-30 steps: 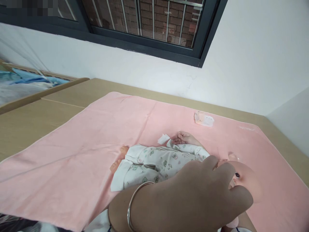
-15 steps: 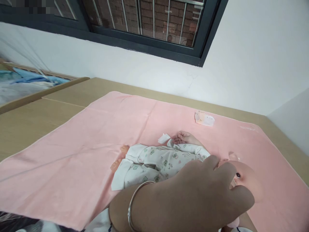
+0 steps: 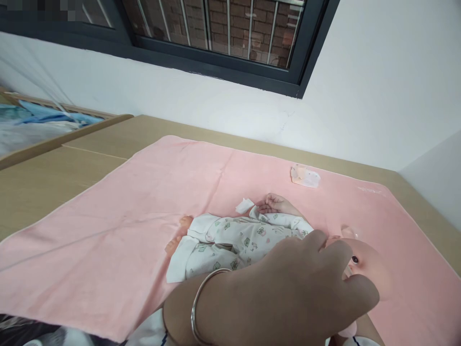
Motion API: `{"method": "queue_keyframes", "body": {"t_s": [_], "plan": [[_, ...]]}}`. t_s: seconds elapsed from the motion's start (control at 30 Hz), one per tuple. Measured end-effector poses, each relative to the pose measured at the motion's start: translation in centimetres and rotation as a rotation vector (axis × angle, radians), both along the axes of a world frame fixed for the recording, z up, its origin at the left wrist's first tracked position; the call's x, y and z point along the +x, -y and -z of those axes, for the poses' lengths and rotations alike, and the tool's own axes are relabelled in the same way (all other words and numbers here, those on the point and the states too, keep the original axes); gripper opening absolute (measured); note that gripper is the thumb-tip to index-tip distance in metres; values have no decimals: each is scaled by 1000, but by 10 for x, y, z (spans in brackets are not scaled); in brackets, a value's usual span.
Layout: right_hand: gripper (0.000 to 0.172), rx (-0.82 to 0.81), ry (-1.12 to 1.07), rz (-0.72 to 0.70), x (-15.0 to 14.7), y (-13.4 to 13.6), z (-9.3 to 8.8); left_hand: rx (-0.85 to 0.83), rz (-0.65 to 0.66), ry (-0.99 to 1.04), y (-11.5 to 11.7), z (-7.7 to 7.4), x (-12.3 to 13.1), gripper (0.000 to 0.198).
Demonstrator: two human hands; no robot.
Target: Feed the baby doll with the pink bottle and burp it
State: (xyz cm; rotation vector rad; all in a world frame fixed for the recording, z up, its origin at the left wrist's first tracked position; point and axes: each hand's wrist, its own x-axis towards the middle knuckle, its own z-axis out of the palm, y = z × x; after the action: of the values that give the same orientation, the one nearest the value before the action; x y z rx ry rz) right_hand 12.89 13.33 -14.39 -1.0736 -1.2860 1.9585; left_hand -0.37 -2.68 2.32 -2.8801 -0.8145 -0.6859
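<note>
A baby doll [image 3: 248, 235] in white printed clothes lies on its back, feet to the left and head to the right. My left hand [image 3: 320, 274], a silver bangle on its wrist, reaches over the doll's chest to its face. Its fingers are curled, covering the mouth and nose; whatever they hold is hidden. One dark eye shows beyond the thumb. My right forearm enters at the bottom right and disappears beneath my left hand. Past the doll's far shoulder, my right hand [image 3: 275, 203] shows small, fingers curled at the doll's sleeve cuff [image 3: 257, 214].
A pink mat [image 3: 144, 202] lies under the doll on a wooden surface [image 3: 54, 178]. White scraps lie there: a crumpled piece [image 3: 245, 205] by the cuff and a flat, stained one [image 3: 306, 177] farther back. Behind stand a white wall and dark-framed window [image 3: 216, 62]. Blue cloth [image 3: 54, 113] lies at left.
</note>
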Motion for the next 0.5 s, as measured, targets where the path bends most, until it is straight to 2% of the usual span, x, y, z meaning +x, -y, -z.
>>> {"method": "queue_keyframes", "body": {"t_s": [0.07,0.13,0.27,0.5], "plan": [[26,1,-8,-74,-14,-23,2,-1,13,3,0,-1,-1,16],[25,10,-11,-105,-17,-34,7,-8,19,-6,0,-2,-1,17],[23,23,-13,-119,-7,-32,17,-27,7,-40,-1,-3,-1,20],[22,15,-17,-140,-5,-35,22,-45,5,-78,0,-5,-1,23]]}}
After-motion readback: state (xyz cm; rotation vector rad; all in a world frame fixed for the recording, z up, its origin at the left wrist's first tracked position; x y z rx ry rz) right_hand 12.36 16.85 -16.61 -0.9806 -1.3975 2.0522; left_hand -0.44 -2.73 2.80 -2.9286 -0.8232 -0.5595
